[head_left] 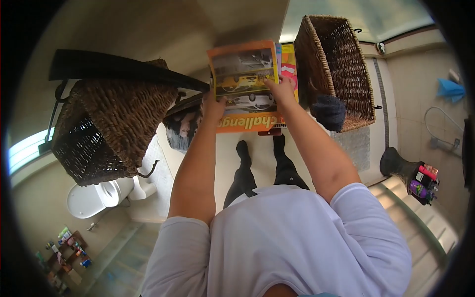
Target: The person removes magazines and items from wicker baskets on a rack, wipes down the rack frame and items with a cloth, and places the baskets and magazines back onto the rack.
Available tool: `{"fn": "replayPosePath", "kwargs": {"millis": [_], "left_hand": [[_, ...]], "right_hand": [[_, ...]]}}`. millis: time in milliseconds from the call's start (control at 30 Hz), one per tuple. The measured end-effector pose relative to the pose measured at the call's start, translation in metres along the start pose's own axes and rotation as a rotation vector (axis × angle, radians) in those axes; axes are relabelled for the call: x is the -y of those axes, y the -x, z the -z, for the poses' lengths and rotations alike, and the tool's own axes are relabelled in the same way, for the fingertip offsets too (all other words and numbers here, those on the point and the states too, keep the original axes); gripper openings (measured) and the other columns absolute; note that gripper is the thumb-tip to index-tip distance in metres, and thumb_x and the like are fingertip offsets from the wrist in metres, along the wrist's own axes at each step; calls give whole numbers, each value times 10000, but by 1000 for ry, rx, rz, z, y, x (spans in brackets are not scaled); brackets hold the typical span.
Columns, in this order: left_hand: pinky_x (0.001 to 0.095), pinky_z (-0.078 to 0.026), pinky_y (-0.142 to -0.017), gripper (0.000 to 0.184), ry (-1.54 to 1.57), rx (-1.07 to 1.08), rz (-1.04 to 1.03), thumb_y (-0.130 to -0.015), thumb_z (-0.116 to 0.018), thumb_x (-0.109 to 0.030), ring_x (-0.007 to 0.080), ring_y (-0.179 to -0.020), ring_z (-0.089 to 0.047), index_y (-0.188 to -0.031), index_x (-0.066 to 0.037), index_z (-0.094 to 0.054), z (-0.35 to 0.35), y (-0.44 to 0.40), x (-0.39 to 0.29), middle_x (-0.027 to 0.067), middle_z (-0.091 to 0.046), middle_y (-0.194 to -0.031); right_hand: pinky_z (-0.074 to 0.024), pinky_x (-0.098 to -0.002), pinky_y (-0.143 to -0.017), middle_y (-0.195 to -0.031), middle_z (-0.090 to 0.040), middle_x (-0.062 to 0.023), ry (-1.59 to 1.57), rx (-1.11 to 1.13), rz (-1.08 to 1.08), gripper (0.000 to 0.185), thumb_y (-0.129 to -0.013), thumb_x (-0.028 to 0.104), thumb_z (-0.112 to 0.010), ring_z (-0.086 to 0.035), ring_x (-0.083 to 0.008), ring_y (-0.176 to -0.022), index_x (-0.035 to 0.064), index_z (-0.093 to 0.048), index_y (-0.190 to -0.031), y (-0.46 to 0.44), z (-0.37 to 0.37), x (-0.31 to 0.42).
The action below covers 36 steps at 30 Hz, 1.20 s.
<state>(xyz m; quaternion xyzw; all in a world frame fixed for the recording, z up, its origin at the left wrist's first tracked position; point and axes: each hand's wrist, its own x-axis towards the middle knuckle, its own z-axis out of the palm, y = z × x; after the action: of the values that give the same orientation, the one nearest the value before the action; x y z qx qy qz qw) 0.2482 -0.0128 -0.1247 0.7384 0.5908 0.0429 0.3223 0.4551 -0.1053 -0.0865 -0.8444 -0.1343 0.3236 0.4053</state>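
Observation:
Both of my hands hold a magazine with an orange border (246, 49) in front of me, its page showing pictures of cars. My left hand (213, 105) is closed on its left edge with the thumb over the page. My right hand (282, 91) grips the right side, thumb also on the page. Behind the right edge a pink and yellow printed cover (288, 67) sticks out, partly hidden. Large orange-yellow lettering runs along the bottom of the magazine. Near my left forearm, a dark glossy bundle with a printed picture (182, 129) is partly covered.
Woven baskets stand at left (118, 123) and right (341, 69); a dark cloth (330, 113) hangs over the right one. A long black bar (123, 70) crosses the upper left. A toilet (101, 195), a shelf of bottles (67, 257) and a dark stand with toiletries (401, 166) are farther off.

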Motion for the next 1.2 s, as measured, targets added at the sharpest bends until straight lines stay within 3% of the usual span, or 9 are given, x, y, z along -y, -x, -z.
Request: {"fn": "replayPosePath", "kwargs": {"millis": [100,200,300,400,733,833,933,1033,1200], "left_hand": [[445,-324,-962,626,-58,-15,-19,-770,-606,-313,389,-1172,-353,-1313,-125,-358,-6,-2,7,186,-334,-1309],[450,-330,-959,640,-76,-13,26,-773,-604,-323,404,-1170,-344,-1327,-139,-342,-10,2,5,166,-304,-1334],[453,-329,-961,654,-90,6,75,-776,-602,-338,407,-1177,-329,-1337,-144,-328,-6,3,-3,152,-292,-1345],[451,-327,-965,659,-107,25,94,-783,-594,-344,405,-1187,-316,-1348,-156,-310,-5,4,-5,142,-292,-1347],[444,-265,-995,563,24,20,1,-789,-576,-283,369,-1162,-369,-1304,-159,-385,4,7,-6,169,-366,-1299],[448,-256,-997,447,-61,-229,-339,-799,-565,-279,346,-1128,-416,-1189,-78,-477,14,23,-34,182,-475,-1192],[406,-435,-829,361,135,-151,-548,-817,-577,-238,339,-970,-532,-1119,-61,-485,23,31,-86,189,-518,-1104],[399,-444,-819,489,285,53,-263,-800,-582,-352,355,-941,-558,-1136,-18,-459,36,36,-145,198,-573,-1025],[396,-415,-874,669,10,26,22,-721,-583,-473,372,-1020,-534,-1079,79,-463,52,17,-174,272,-559,-1041]], "right_hand": [[-403,-387,-876,-1140,-494,-153,81,94,-25,733,-638,298,-712,-490,-266,-1050,45,-390,-1245,-4,-4,-19],[-445,-363,-796,-1025,-554,-139,-378,144,-80,627,-655,207,-708,-557,-245,-920,18,-421,-1180,-7,0,-15],[-460,-343,-727,-979,-565,-137,-348,278,-288,521,-677,120,-690,-581,-226,-810,1,-427,-1111,-15,9,3],[-446,-335,-713,-985,-544,-110,-418,461,-249,515,-706,151,-688,-530,-193,-890,6,-409,-1113,-18,15,13],[-415,-360,-826,-1058,-558,-196,145,130,347,468,-781,172,-613,-552,-316,-969,33,-393,-1170,12,13,11],[-412,-409,-837,-1091,-540,-232,-12,176,305,487,-767,171,-588,-521,-377,-1017,65,-389,-1199,19,15,16],[-423,-420,-814,-1067,-548,-239,-59,217,316,473,-778,165,-570,-530,-385,-993,67,-383,-1201,23,12,15],[-426,-427,-800,-1028,-559,-249,-1,283,319,459,-785,147,-550,-535,-391,-972,69,-377,-1202,42,15,34],[-445,-393,-775,-1000,-576,-236,-61,266,535,445,-808,114,-502,-558,-375,-951,56,-350,-1222,58,4,32]]}}
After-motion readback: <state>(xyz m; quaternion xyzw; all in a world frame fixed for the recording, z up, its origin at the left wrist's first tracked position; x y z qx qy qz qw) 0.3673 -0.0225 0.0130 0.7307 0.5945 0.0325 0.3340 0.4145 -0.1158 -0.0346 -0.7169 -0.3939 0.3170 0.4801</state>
